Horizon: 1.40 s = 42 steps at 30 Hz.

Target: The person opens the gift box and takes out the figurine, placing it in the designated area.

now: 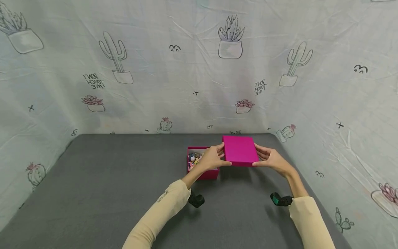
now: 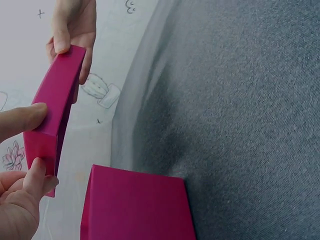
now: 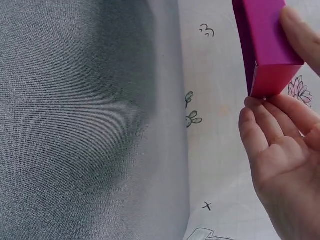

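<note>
A square magenta box lid (image 1: 240,150) is held above the table between both hands, its flat top facing the head camera. My left hand (image 1: 212,158) grips its left edge, thumb along the near side; the left wrist view shows the thumb and fingers on the lid (image 2: 59,95). At the opposite edge my right hand (image 1: 273,161) pinches the corner, and the right wrist view shows this hand (image 3: 285,155) with fingers against the lid's side. Left of the lid stands the uncovered magenta box (image 1: 209,175), with small colourful items (image 1: 194,158) inside, partly hidden by the left hand.
The box stands on a grey cloth-covered table (image 1: 124,186). Behind and beside it hangs a pale curtain (image 1: 199,69) printed with cacti and potted plants. Dark wrist devices (image 1: 196,200) show at both sleeves.
</note>
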{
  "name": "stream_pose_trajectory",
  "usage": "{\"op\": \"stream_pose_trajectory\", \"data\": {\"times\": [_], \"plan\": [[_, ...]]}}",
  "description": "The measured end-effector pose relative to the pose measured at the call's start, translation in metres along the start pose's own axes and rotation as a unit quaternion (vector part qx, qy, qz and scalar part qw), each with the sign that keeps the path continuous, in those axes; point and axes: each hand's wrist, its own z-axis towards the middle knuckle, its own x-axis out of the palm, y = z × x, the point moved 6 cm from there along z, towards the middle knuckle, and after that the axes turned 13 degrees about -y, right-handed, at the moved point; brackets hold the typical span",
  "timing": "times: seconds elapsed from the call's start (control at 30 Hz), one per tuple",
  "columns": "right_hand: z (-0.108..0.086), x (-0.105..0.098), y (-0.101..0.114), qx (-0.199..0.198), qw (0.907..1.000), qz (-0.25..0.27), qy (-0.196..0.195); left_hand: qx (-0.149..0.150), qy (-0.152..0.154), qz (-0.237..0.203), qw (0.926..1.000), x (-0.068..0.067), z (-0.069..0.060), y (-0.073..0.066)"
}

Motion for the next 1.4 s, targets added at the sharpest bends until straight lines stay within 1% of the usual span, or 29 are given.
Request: {"op": "stream_pose_trajectory", "data": {"times": [0.13,0.27,0.4,0.47,0.57,0.63,0.7,0.8,0.9,1.0,1.07,1.13,1.27,1.4], "plan": [[0.000,-0.004,0.000,0.009,0.9996,-0.021,-0.015,0.004,-0.006,0.000,1.0000,0.003,0.000,-0.001],[0.002,-0.007,0.002,0.023,0.9976,-0.029,-0.059,0.014,-0.009,-0.001,0.9999,0.006,-0.001,-0.003],[0.004,-0.009,0.010,0.028,0.9940,-0.027,-0.102,0.026,-0.011,-0.003,0.9996,0.008,-0.002,-0.005],[0.004,-0.009,0.015,0.035,0.9909,-0.029,-0.126,0.030,-0.016,-0.007,0.9994,0.008,-0.002,-0.005],[0.003,-0.010,0.022,0.056,0.9849,-0.026,-0.161,0.037,-0.022,-0.019,0.9989,0.010,-0.002,-0.005],[0.002,-0.010,0.026,0.075,0.9801,-0.020,-0.183,0.043,-0.024,-0.038,0.9981,0.011,-0.002,-0.006],[0.002,-0.011,0.027,0.094,0.9751,-0.002,-0.201,0.052,-0.025,-0.055,0.9968,0.013,-0.001,-0.007],[0.003,-0.015,0.026,0.118,0.9660,0.038,-0.227,0.075,-0.027,-0.074,0.9941,0.015,-0.002,-0.009],[0.003,-0.020,0.022,0.139,0.9553,0.080,-0.248,0.098,-0.028,-0.083,0.9913,0.017,-0.002,-0.010],[0.002,-0.023,0.018,0.156,0.9473,0.112,-0.256,0.127,-0.028,-0.081,0.9882,0.020,-0.002,-0.011],[0.002,-0.025,0.014,0.168,0.9416,0.135,-0.259,0.148,-0.030,-0.072,0.9859,0.021,-0.003,-0.013],[0.001,-0.027,0.011,0.177,0.9361,0.153,-0.263,0.166,-0.035,-0.054,0.9840,0.021,-0.004,-0.015],[-0.002,-0.028,0.007,0.195,0.9281,0.176,-0.264,0.197,-0.045,-0.014,0.9792,0.022,-0.006,-0.020],[-0.004,-0.028,0.004,0.211,0.9204,0.208,-0.255,0.225,-0.042,0.010,0.9733,0.024,-0.007,-0.022]]}}
